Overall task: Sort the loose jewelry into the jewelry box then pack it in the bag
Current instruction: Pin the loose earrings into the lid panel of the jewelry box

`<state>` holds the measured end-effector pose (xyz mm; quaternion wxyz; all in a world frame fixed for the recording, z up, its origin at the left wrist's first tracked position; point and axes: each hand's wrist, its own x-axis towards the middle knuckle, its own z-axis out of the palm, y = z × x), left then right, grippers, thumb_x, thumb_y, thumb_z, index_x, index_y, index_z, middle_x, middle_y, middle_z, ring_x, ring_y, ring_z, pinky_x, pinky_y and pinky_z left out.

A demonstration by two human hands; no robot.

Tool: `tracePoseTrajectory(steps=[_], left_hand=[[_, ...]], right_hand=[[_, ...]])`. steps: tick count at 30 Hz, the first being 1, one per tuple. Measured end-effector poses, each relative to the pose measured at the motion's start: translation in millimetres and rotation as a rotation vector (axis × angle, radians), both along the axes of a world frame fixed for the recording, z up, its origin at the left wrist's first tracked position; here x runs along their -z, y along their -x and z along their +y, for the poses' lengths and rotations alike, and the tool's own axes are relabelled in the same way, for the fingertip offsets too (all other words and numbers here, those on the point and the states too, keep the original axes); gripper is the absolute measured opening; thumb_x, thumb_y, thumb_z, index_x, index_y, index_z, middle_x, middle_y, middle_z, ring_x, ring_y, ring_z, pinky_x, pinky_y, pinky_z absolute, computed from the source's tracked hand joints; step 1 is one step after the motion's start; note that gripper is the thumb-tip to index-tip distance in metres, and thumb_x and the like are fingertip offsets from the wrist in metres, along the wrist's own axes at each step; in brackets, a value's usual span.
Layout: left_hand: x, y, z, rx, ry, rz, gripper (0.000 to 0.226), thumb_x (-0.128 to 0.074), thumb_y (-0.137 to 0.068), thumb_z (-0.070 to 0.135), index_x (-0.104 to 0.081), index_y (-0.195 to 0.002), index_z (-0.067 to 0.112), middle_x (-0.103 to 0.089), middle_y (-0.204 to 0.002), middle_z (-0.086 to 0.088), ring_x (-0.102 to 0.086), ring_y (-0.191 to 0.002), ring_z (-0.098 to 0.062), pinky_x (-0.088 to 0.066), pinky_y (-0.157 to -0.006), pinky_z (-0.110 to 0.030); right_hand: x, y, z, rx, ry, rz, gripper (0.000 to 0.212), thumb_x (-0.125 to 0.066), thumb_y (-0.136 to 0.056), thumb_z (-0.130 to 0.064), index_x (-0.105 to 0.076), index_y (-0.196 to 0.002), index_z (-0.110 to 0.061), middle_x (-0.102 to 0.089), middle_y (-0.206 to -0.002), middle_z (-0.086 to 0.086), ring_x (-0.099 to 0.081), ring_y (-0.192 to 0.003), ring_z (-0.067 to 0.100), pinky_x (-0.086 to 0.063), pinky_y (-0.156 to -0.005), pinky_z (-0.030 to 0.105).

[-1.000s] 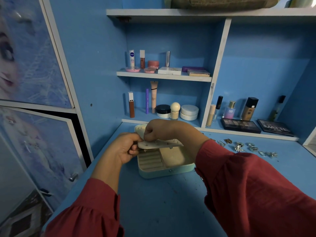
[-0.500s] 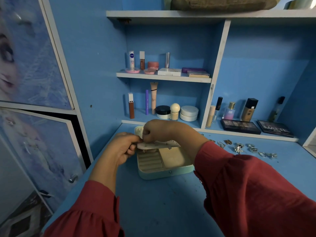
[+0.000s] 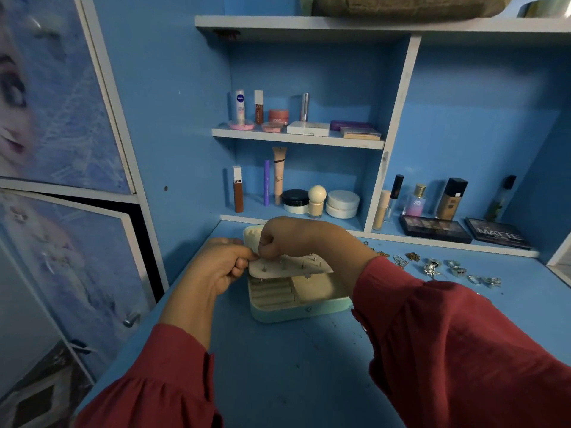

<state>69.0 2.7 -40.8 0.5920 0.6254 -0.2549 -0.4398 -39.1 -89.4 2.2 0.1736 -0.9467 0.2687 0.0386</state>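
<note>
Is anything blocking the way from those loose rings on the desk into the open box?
Partly. Both hands hold the earring panel flat over the jewelry box, covering its rear half, and the right forearm lies between the loose jewelry and the box. The front compartments show uncovered.

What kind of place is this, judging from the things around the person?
Probably a bedroom dressing table at home. The blue shelves carry cosmetics, such as a foundation bottle and an eyeshadow palette, and an open jewelry box stands on the desk beside loose jewelry.

Dim bluish indoor light, soft shadows under shelves, wide-angle bending at edges (left side smeared)
</note>
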Motion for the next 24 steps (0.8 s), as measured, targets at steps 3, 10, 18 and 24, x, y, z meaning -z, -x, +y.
tracePoseTrajectory(steps=[3,10,18,24], left_hand=[[-0.8,1.1,0.7,-0.02,0.002,0.025,0.032,-0.053,-0.078,-0.021,-0.044,-0.075,0.01,-0.038,-0.041,0.004,-0.031,-0.03,-0.002,-0.021,-0.029,-0.013],[-2.6,4.2,1.0,-0.052,0.014,0.055,0.034,-0.05,-0.077,-0.025,-0.044,-0.077,0.008,-0.035,-0.042,0.004,-0.029,-0.03,-0.001,-0.019,-0.031,-0.013],[-2.9,3.4,2.4,-0.032,0.001,0.004,0.037,-0.051,-0.079,-0.021,-0.04,-0.068,0.012,-0.034,-0.044,0.002,-0.028,-0.031,-0.003,-0.02,-0.031,-0.015],[-3.0,2.2,2.2,-0.017,-0.011,-0.001,0.036,-0.052,-0.079,-0.02,-0.04,-0.071,0.013,-0.035,-0.036,0.007,-0.03,-0.031,-0.003,-0.022,-0.031,-0.015]], right_hand=[[0.9,-0.5,1.0,0.013,-0.017,0.001,0.012,-0.058,-0.091,-0.024,-0.061,-0.093,-0.013,-0.061,-0.101,0.007,-0.053,-0.085,0.017,-0.039,-0.065,0.024],[-1.8,-0.9,2.1,0.024,-0.037,0.01,0.014,-0.057,-0.092,-0.023,-0.063,-0.098,-0.011,-0.061,-0.105,0.008,-0.053,-0.089,0.018,-0.04,-0.072,0.025],[-3.2,0.5,-0.7,-0.025,0.032,0.014,0.023,-0.054,-0.094,-0.02,-0.067,-0.108,-0.008,-0.065,-0.111,0.008,-0.058,-0.098,0.022,-0.044,-0.077,0.028],[-5.3,5.9,-3.9,-0.021,0.017,-0.052,0.021,-0.056,-0.092,-0.016,-0.07,-0.106,-0.011,-0.068,-0.108,0.001,-0.058,-0.091,0.013,-0.044,-0.07,0.022]])
